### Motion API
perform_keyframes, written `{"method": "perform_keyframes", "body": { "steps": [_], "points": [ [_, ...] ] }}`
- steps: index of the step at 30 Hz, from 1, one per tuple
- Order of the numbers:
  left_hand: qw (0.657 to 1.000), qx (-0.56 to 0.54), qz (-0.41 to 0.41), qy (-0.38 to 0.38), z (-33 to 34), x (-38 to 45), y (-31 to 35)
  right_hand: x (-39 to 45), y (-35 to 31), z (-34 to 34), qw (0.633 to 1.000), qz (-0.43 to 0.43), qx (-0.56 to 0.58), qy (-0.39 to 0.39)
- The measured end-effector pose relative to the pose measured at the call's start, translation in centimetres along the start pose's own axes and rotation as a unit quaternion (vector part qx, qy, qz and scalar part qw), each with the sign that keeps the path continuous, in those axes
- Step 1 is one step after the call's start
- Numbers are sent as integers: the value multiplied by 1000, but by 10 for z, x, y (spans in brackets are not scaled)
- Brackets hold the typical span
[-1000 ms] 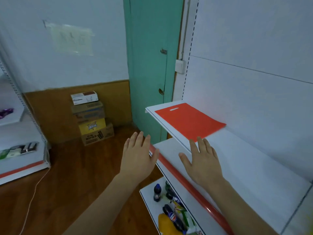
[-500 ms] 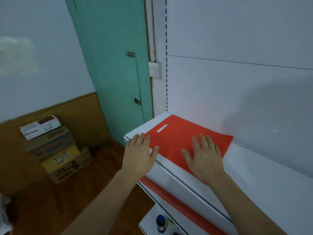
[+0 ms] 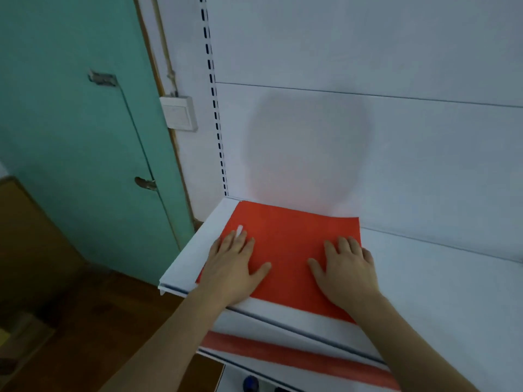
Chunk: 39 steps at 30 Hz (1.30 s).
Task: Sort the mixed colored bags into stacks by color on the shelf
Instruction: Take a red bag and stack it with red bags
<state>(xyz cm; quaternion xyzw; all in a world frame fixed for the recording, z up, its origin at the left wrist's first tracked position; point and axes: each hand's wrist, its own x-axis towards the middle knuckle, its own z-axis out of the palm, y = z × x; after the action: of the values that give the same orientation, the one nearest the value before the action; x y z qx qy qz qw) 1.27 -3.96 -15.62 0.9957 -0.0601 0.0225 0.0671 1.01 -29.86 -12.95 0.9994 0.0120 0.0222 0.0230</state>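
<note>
red bag (image 3: 285, 241): a flat, thin rectangular sheet with a matte, cloth-like look and crisp straight edges; it lay at the left end of the shelf, its far edge against the back panel, its near edge close to the shelf front. a slim white handle slot (image 3: 239, 230) showed near its left side.
left hand (image 3: 232, 267): lay palm down on the bag's left part, fingers straight and together, thumb spread out; the fingertips partly covered the slot. it gripped nothing.
right hand (image 3: 343, 271): lay flat on the bag's right part, fingers straight, the outer ones reaching the bag's right edge; nothing was gripped.
shelf (image 3: 441, 284): smooth white painted metal with a grooved front lip.
back panel (image 3: 368, 142): plain white, with a soft round shadow on it; a slotted upright (image 3: 215, 108) ran along its left side.
lower shelf: showed a red strip (image 3: 297, 353) along its front edge; a dark bottle cap (image 3: 250, 383) peeked out beneath.
surroundings: a teal door (image 3: 79, 131) with metal hinges, a white wall switch (image 3: 179, 113) and a wooden floor (image 3: 93, 329) stood to the left.
writing: none could be read.
</note>
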Motion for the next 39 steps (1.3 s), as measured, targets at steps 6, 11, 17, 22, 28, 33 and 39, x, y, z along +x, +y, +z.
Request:
{"method": "perform_keyframes", "body": {
  "steps": [6,11,17,22,28,33,39],
  "points": [
    [996,31,79,32,3,0,15,-33,-10,-4,980,196,-14,-24],
    [988,23,146,38,-2,-1,24,-31,-5,-15,962,257,92,-7],
    [990,2,136,31,-6,-3,28,-15,24,-15,923,310,229,-16],
    [996,-8,38,78,-16,0,10,-8,26,-16,937,283,203,-29],
    [994,39,-91,45,-22,6,-3,-2,23,-23,955,251,151,-46],
    [988,-78,-130,26,-24,17,-2,5,19,-19,950,249,186,-23],
    [968,-203,-151,-3,-30,34,-18,-1,30,-11,931,262,255,-9]
  ]
}}
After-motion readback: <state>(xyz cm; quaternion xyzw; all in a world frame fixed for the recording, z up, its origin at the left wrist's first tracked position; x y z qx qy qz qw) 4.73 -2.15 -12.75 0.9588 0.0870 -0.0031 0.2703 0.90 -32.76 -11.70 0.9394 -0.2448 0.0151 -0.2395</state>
